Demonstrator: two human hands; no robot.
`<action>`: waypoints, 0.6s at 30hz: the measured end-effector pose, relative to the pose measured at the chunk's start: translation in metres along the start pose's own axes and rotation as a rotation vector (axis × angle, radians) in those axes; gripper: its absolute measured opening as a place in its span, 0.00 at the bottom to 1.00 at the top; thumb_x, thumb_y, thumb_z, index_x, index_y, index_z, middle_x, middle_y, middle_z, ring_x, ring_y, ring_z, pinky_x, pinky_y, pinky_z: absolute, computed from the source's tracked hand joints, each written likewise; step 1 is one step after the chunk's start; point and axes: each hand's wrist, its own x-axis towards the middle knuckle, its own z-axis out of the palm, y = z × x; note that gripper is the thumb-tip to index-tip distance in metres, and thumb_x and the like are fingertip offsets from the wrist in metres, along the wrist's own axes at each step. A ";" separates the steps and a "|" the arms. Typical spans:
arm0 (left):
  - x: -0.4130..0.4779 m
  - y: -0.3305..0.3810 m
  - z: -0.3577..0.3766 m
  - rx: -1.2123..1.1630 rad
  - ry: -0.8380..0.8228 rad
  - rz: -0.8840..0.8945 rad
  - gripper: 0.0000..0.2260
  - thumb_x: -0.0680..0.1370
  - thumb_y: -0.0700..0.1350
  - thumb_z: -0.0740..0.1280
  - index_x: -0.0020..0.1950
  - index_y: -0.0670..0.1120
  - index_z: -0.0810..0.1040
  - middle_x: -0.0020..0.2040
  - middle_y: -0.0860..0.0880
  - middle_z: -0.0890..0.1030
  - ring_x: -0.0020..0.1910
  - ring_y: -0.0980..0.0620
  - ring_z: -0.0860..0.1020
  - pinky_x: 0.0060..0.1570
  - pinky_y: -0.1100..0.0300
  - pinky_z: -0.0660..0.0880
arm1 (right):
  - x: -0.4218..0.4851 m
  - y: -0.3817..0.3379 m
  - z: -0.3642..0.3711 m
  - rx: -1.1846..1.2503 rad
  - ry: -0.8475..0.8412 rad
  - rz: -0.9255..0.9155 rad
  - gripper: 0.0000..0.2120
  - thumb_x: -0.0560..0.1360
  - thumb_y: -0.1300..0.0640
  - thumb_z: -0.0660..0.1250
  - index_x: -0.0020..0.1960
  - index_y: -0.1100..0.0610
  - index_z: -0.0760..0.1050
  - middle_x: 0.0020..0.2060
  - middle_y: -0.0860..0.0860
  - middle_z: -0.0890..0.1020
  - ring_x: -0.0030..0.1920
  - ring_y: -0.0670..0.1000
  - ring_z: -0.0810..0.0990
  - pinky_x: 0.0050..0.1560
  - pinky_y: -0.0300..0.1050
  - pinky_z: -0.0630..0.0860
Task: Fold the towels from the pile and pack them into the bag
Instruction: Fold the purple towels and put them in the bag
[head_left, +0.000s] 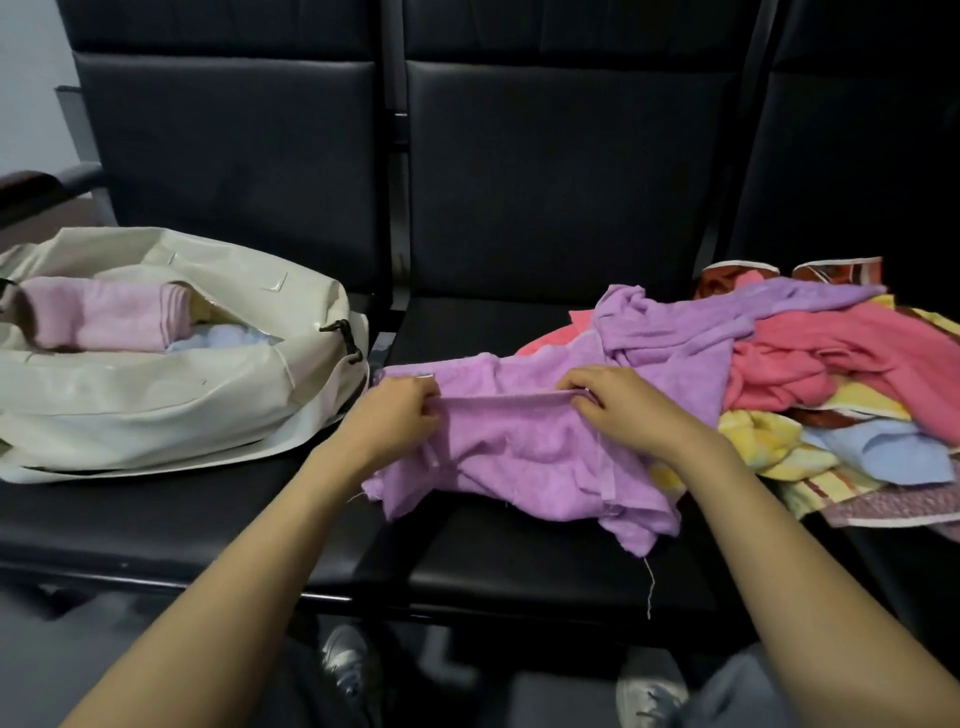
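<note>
Left hand (400, 410) and right hand (618, 405) each pinch the hem of a crumpled purple towel (519, 467) by the middle seat's (519, 571) front edge, no fold made yet. The pile (857, 353) at its right edge looks big, so plenty left. The bag (156, 405) on the left seat already holds a folded pink towel (104, 319).

Two arms in view, both bare from wrist to frame edge. Left hand (400, 415) and right hand (618, 405) bare too. Bottom of frame: left shoe (345, 660), grey-white sneaker with laces. Right shoe (649, 691), pale grey-white, laced, blurry. Grey-blue trouser leg (737, 691) next to the right shoe. Cloth by the left shoe reads darker, detail unclear.
</note>
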 end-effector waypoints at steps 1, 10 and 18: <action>0.001 -0.007 -0.002 0.035 -0.016 -0.023 0.06 0.75 0.38 0.61 0.44 0.43 0.77 0.48 0.42 0.82 0.43 0.44 0.75 0.40 0.57 0.66 | 0.001 0.005 -0.002 -0.001 0.000 0.025 0.13 0.79 0.63 0.59 0.57 0.54 0.79 0.52 0.45 0.80 0.51 0.46 0.74 0.53 0.42 0.70; 0.060 -0.042 -0.013 0.114 0.055 -0.156 0.08 0.80 0.36 0.56 0.57 0.36 0.70 0.52 0.34 0.79 0.52 0.34 0.77 0.46 0.48 0.71 | 0.061 0.048 -0.026 -0.030 0.078 0.188 0.09 0.78 0.62 0.62 0.49 0.58 0.81 0.46 0.56 0.82 0.53 0.56 0.76 0.56 0.50 0.68; 0.109 -0.041 0.026 0.448 -0.129 -0.188 0.16 0.81 0.35 0.55 0.68 0.34 0.63 0.66 0.37 0.69 0.64 0.40 0.73 0.60 0.53 0.70 | 0.121 0.066 0.012 -0.032 0.015 0.218 0.07 0.78 0.60 0.58 0.46 0.58 0.74 0.42 0.58 0.80 0.42 0.56 0.77 0.47 0.54 0.73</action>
